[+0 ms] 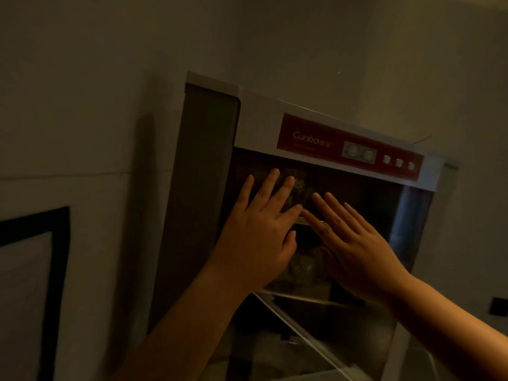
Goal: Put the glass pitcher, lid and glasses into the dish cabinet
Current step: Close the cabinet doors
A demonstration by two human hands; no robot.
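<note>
Head view: left hand (259,235), right hand (357,243) flat, fingers spread, against dish cabinet (258,119) door.

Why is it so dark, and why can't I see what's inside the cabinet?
Head view: the room is dimly lit, with a brownish cast; both flat, open hands, left hand and right hand, cover the dark glass door of the dish cabinet, so the inside shows only as faint, blurry shapes; the red control panel is the brightest part; the wide lens makes the cabinet look tilted.
</note>
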